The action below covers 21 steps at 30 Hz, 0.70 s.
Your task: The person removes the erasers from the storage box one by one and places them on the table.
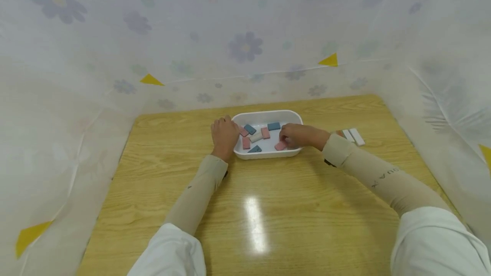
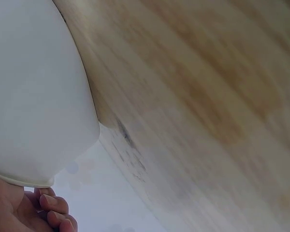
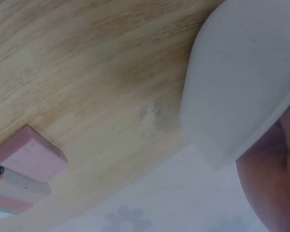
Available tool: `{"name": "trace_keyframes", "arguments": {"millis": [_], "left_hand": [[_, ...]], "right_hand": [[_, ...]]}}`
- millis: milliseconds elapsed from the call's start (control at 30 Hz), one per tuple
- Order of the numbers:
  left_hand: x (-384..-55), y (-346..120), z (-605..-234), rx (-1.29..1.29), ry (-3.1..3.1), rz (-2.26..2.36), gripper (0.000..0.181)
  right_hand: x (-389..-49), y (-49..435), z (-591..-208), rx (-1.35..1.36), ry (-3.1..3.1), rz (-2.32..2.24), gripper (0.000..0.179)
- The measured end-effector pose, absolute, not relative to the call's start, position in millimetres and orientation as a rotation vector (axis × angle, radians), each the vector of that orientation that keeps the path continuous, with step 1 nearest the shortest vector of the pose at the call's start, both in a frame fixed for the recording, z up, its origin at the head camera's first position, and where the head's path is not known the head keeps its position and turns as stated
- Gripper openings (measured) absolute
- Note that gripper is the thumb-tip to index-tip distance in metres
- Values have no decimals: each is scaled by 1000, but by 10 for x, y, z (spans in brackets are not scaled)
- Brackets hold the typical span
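A white plastic tray (image 1: 268,155) holds several small erasers. Among them are a blue-grey eraser (image 1: 274,126), a pink eraser (image 1: 246,143) and a whitish eraser (image 1: 255,137). My left hand (image 1: 225,134) grips the tray's left end; in the left wrist view its curled fingers (image 2: 58,204) are at the rim. Inside the tray's right end, my right hand (image 1: 294,136) reaches down with bent fingers at another pink eraser (image 1: 281,145). The fingertips there are partly hidden. In the right wrist view the tray's wall (image 3: 237,72) covers most of that hand.
Right of the tray, several erasers lie side by side on the wooden table (image 1: 245,208), including a white eraser (image 1: 357,136); the right wrist view shows a pink eraser (image 3: 34,154) at that row's end. A flowered plastic sheet (image 1: 245,20) surrounds the table's back and sides.
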<state>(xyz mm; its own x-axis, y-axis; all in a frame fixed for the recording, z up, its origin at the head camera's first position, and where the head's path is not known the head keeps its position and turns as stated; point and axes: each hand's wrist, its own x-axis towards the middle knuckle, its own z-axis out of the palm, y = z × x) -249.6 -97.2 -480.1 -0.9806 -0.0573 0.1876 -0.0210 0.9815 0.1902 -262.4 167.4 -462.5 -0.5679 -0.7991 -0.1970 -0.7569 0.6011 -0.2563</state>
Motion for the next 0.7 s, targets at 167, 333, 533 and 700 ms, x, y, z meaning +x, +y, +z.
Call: {"name": "trace_keyframes", "arguments": {"millis": [167, 333, 533, 700], "left_hand": [[-2501, -976, -4817, 66, -2958, -282, 33], [-2498, -973, -4822, 75, -2951, -276, 33], [-2494, -969, -4813, 62, -2936, -289, 32], [-2513, -978, -4813, 70, -2948, -269, 34]], "right_hand": [[-2605, 1698, -4598, -1273, 2601, -248, 17], [-2604, 1758, -4529, -1109, 2651, -430, 23], [-2582, 1865, -4406, -917, 2686, -541, 27], [-2579, 1910, -4286, -869, 2695, -620, 31]]}}
